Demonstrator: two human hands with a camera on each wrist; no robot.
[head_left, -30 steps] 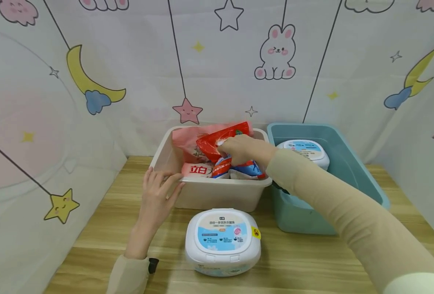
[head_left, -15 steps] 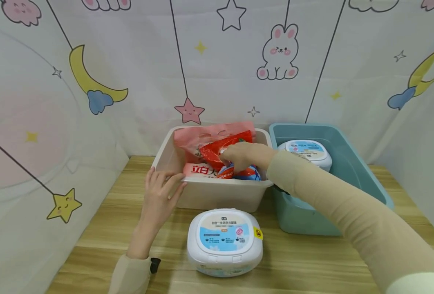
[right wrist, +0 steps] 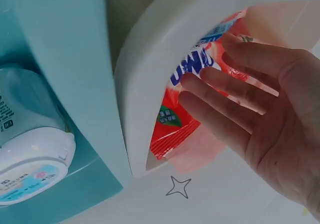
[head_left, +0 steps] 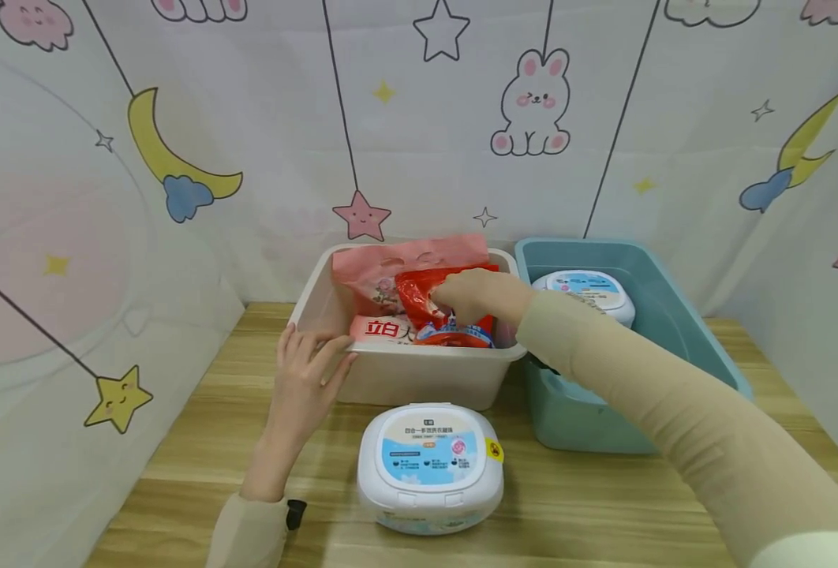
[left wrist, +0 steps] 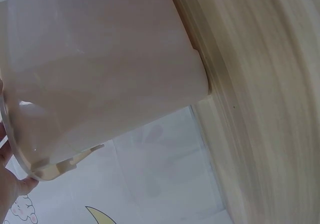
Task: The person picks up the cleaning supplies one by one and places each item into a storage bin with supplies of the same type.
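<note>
- The red printed bag (head_left: 412,293) lies inside the cream bin (head_left: 419,379), in front of the pink bag (head_left: 405,251).
- Its long axis appears to slant from the bin's back right corner, forward and leftward.
- Your right hand (right wrist: 272,104) is nearer, reaching in from the right, fingers extended over the bag, not wrapped round it.
- Your left hand (head_left: 304,371) is left of it, relaxed fingers resting on the rim.
- The teal bin (head_left: 589,426) stands just right.
</note>
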